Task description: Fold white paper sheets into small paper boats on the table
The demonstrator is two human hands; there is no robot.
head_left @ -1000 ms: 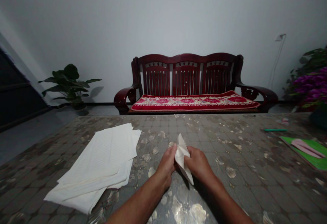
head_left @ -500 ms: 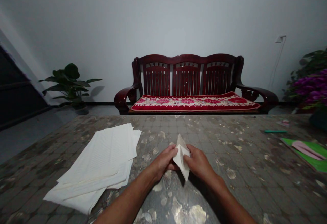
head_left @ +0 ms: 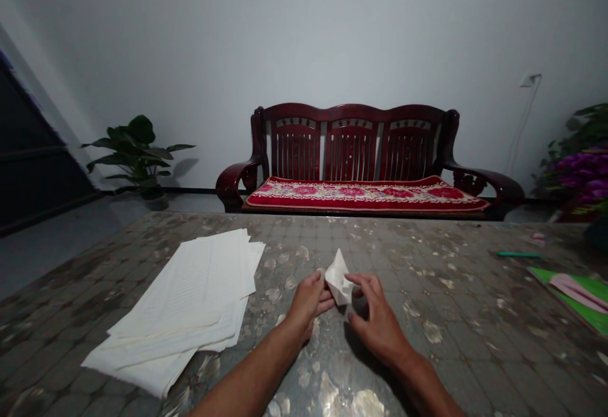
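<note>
I judge the paper (head_left: 337,279) light, easily crushed; hold its edges. My left grip (head_left: 306,300) pinches it; my right grip (head_left: 379,320) is parted, fingertip touching.

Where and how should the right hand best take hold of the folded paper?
Probably the right side of the folded paper, from the right, in a light thumb-and-finger pinch: it is broader here than at its tip, near the right hand, while the left hand holds the left side.
</note>
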